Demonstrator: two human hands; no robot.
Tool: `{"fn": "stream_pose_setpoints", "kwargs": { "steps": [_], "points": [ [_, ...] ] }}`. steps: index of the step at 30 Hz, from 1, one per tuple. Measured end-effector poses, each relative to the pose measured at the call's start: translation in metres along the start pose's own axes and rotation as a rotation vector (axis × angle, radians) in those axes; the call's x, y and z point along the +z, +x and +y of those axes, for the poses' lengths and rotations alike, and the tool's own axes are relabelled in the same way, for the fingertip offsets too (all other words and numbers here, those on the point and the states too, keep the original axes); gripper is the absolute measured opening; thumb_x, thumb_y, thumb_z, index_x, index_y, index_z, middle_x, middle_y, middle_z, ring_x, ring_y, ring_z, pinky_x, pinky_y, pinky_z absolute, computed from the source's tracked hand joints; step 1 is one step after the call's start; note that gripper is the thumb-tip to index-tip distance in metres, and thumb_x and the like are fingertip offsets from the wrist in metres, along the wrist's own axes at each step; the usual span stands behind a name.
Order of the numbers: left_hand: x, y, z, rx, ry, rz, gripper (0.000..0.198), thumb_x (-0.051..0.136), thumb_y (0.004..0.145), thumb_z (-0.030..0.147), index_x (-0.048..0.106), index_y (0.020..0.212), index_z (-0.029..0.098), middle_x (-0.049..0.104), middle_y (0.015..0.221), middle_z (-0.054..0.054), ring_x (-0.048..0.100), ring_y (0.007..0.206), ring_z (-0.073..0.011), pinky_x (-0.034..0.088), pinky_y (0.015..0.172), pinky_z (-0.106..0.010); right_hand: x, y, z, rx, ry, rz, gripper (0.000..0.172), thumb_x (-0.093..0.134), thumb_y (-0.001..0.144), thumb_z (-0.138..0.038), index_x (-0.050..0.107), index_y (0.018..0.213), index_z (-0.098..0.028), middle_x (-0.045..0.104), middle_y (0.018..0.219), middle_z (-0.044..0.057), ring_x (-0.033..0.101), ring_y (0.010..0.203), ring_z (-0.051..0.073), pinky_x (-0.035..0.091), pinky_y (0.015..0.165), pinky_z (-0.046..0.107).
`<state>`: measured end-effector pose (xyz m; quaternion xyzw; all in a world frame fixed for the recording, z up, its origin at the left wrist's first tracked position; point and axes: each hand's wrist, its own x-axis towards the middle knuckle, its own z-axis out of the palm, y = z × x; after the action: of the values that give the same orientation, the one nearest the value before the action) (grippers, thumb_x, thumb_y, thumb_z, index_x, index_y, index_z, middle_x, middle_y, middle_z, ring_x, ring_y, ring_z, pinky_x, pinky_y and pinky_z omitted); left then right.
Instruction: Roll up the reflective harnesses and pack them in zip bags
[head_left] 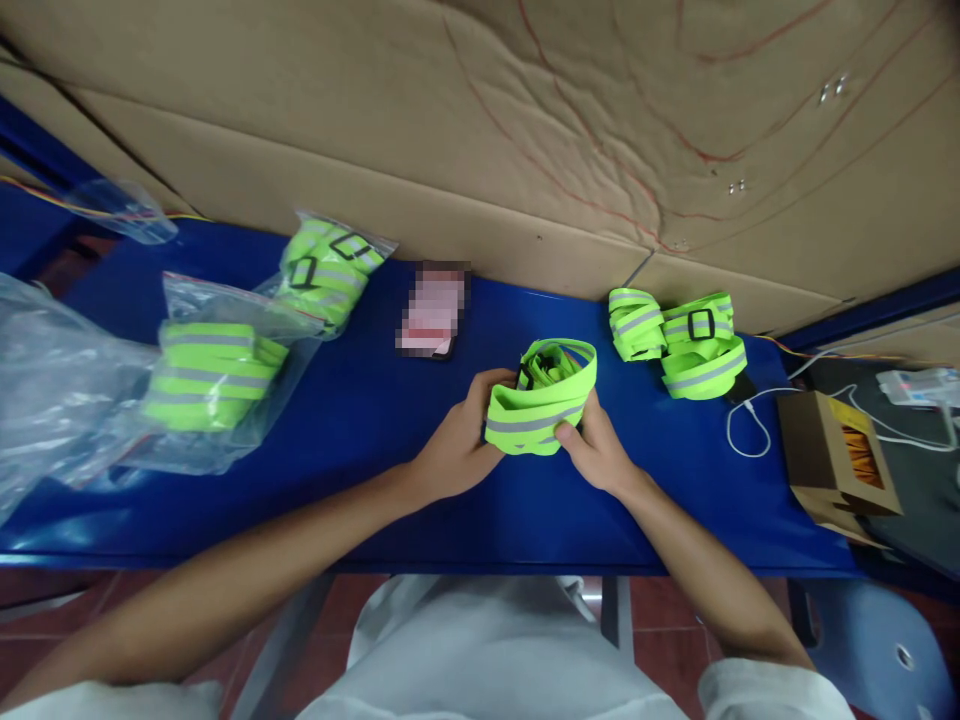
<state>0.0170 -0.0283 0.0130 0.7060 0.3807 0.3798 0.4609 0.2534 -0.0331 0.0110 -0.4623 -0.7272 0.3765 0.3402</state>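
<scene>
Partly hidden at the frame's centre, the left hand's (459, 447) fingers disappear behind a coiled neon-green fabric strap with grey stripes (534, 425), while crumpled clear plastic (52, 380) is cut off at the left edge. Open blue tabletop (495, 530) spreads toward its near edge, lower frame; left and right (602, 450) hands clasp the coil from either side, the right thumb pressed to its front.

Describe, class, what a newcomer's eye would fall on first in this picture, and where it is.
First, the coiled neon-green fabric strap with a grey stripe, held between the left hand and right hand over the glossy blue table. Next, matching green bundles in clear plastic at the picture's left, and loose green rolls at its right, near the red-marked tan cardboard panel behind.
</scene>
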Motion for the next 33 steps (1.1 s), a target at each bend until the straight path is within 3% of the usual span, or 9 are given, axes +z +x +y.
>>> {"fn": "stream_pose_setpoints", "kwargs": {
  "steps": [4, 9, 13, 17, 20, 24, 30, 33],
  "points": [
    [-0.001, 0.0, -0.006, -0.002, -0.06, -0.02, 0.055, 0.062, 0.094, 0.03, 0.039, 0.143, 0.02, 0.064, 0.135, -0.014, 0.07, 0.111, -0.0245, 0.056, 0.088, -0.032, -0.003, 0.001, -0.002, -0.026, -0.065, -0.03, 0.098, 0.056, 0.09, -0.076, 0.021, 0.163, -0.02, 0.06, 0.145, 0.018, 0.065, 0.126, 0.034, 0.054, 0.106, 0.047],
    [0.0, 0.003, -0.003, -0.105, -0.28, 0.017, 0.042, 0.058, 0.099, 0.039, 0.053, 0.136, 0.019, 0.067, 0.135, -0.011, 0.066, 0.121, -0.0254, 0.053, 0.103, -0.037, -0.002, 0.001, -0.01, -0.02, -0.245, -0.03, 0.126, 0.079, 0.068, -0.078, 0.018, 0.164, -0.023, 0.055, 0.15, 0.02, 0.058, 0.136, 0.042, 0.054, 0.105, 0.055],
    [0.001, 0.008, 0.005, -0.18, -0.463, 0.009, 0.053, 0.065, 0.093, 0.057, 0.063, 0.129, 0.018, 0.071, 0.132, -0.011, 0.065, 0.125, -0.0307, 0.051, 0.111, -0.045, -0.001, 0.0, -0.016, 0.001, -0.329, -0.002, 0.134, 0.085, 0.061, -0.075, 0.015, 0.165, -0.027, 0.053, 0.153, 0.02, 0.06, 0.134, 0.043, 0.058, 0.1, 0.057],
    [0.002, 0.01, 0.008, -0.22, -0.517, -0.044, 0.056, 0.062, 0.092, 0.067, 0.073, 0.12, 0.02, 0.076, 0.123, -0.009, 0.068, 0.121, -0.0322, 0.054, 0.109, -0.048, -0.006, -0.001, -0.015, -0.072, -0.367, 0.099, 0.141, 0.085, 0.063, -0.074, 0.0, 0.166, -0.026, 0.041, 0.161, 0.023, 0.051, 0.142, 0.045, 0.052, 0.109, 0.062],
    [0.002, 0.009, 0.008, -0.224, -0.493, -0.064, 0.057, 0.06, 0.092, 0.07, 0.077, 0.115, 0.021, 0.079, 0.116, -0.008, 0.07, 0.117, -0.0317, 0.055, 0.107, -0.048, -0.009, 0.0, -0.014, -0.18, -0.359, 0.175, 0.135, 0.083, 0.071, -0.07, -0.004, 0.166, -0.028, 0.04, 0.161, 0.021, 0.048, 0.144, 0.043, 0.049, 0.112, 0.062],
    [0.001, 0.005, 0.006, -0.21, -0.437, -0.087, 0.051, 0.056, 0.097, 0.062, 0.077, 0.115, 0.02, 0.078, 0.118, -0.007, 0.07, 0.117, -0.0295, 0.054, 0.109, -0.045, -0.01, -0.001, -0.014, -0.257, -0.361, 0.231, 0.116, 0.078, 0.08, -0.064, 0.007, 0.166, -0.031, 0.044, 0.156, 0.018, 0.05, 0.139, 0.042, 0.049, 0.111, 0.062],
    [0.001, 0.001, 0.004, -0.168, -0.36, -0.143, 0.046, 0.055, 0.1, 0.056, 0.076, 0.119, 0.019, 0.078, 0.118, -0.007, 0.07, 0.115, -0.0291, 0.056, 0.106, -0.044, -0.011, -0.003, -0.019, -0.255, -0.404, 0.241, 0.081, 0.062, 0.095, -0.048, 0.021, 0.163, -0.032, 0.047, 0.154, 0.015, 0.048, 0.141, 0.04, 0.049, 0.112, 0.06],
    [0.001, 0.0, 0.003, -0.149, -0.349, -0.083, 0.044, 0.055, 0.101, 0.052, 0.072, 0.126, 0.02, 0.077, 0.121, -0.008, 0.067, 0.123, -0.0288, 0.051, 0.112, -0.044, -0.012, -0.002, -0.022, -0.243, -0.35, 0.279, 0.064, 0.055, 0.097, -0.032, 0.035, 0.157, -0.034, 0.051, 0.15, 0.012, 0.053, 0.137, 0.036, 0.051, 0.11, 0.055]
  ]
}}
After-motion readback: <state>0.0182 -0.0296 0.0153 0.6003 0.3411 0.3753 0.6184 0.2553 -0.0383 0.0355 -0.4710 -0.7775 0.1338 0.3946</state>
